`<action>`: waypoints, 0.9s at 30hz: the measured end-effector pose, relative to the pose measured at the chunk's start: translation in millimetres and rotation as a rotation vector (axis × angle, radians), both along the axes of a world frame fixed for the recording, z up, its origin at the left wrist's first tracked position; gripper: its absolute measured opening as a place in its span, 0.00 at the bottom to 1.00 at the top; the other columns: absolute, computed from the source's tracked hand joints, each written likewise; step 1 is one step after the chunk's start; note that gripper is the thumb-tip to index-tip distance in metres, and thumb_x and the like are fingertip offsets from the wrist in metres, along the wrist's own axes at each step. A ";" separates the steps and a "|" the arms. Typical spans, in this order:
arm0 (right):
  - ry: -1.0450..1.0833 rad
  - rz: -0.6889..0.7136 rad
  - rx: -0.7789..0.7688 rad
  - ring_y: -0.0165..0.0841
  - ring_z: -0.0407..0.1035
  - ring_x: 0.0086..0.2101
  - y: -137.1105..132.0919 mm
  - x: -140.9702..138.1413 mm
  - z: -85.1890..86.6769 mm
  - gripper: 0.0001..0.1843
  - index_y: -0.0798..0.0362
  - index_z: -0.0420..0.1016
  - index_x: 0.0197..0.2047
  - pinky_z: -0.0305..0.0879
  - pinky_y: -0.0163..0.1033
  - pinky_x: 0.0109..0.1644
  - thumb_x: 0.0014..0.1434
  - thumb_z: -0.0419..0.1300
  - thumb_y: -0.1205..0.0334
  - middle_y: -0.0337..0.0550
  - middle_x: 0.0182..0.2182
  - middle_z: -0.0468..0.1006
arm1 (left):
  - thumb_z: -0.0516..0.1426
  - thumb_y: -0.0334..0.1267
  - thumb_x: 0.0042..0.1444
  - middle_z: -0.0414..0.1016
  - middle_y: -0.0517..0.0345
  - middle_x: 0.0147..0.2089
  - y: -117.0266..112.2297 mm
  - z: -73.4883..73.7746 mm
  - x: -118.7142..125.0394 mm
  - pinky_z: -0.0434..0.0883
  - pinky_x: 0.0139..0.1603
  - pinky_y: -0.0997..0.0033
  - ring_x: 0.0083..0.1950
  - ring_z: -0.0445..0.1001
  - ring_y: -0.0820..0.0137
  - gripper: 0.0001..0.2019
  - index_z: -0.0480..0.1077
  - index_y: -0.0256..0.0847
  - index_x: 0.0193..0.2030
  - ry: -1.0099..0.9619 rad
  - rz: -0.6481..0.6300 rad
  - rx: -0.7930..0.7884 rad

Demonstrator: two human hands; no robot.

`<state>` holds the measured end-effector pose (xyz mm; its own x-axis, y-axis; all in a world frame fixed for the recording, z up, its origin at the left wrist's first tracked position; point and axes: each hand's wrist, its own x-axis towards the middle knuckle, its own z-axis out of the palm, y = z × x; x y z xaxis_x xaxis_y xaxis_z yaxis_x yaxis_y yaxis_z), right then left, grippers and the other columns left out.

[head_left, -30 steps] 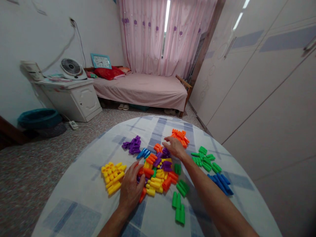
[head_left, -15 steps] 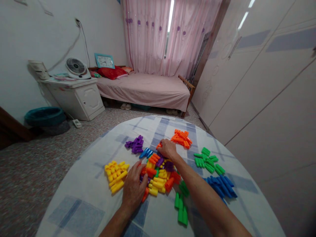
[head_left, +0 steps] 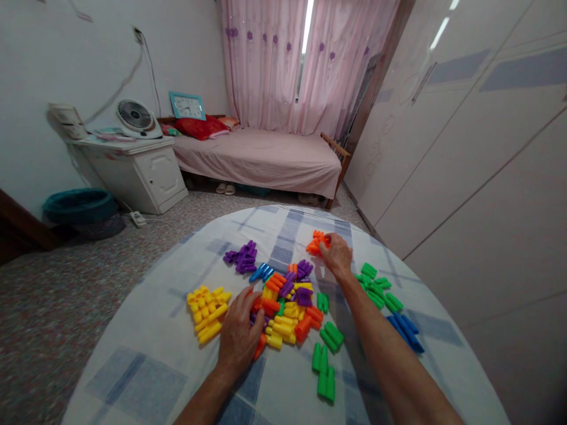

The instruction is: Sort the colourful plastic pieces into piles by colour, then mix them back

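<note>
1. Tube-shaped plastic pieces lie in colour groups on a round table with a checked tablecloth (head_left: pixel 168 369); a mixed pile (head_left: pixel 286 321) of orange, yellow, purple and green pieces sits in the middle.

2. The person's right hand (head_left: pixel 337 254) reaches to the orange group (head_left: pixel 316 241), beyond the mixed pile. Its fingers are bent against the pieces; whether they grip or release 1, I cannot tell. A careless push could scatter that group, since rounded pieces may roll.

3. The left hand (head_left: pixel 241 324) curves over the mixed pile's near-left side, fingers bent. Its fingertips are partly hidden, so I cannot tell whether they grasp anything. The yellow group (head_left: pixel 208 313) is just beside it; a sideways sweep could blend the 2.

4. The right forearm (head_left: pixel 376 336) passes between the loose green pieces (head_left: pixel 331 336) and the blue group (head_left: pixel 404 332). If lowered or drawn back carelessly, it could knock either, or the green group (head_left: pixel 376 286).

5. Blue pieces (head_left: pixel 262 272) lie close against the pile's far-left side, near the purple group (head_left: pixel 241 258); crowding there could mix colours.
</note>
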<state>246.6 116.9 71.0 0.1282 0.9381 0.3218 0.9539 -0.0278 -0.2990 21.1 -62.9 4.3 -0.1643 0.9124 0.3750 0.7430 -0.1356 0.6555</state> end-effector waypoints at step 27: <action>-0.075 0.677 -0.329 0.40 0.66 0.49 -41.9 -97.9 17.2 0.25 0.49 0.69 0.53 0.59 0.44 0.51 0.56 0.55 0.46 0.46 0.50 0.73 | 0.51 0.37 0.56 0.67 0.49 0.58 1.0 0.3 0.5 0.64 0.59 0.51 0.59 0.65 0.59 0.15 0.69 0.42 0.49 0.004 0.001 0.017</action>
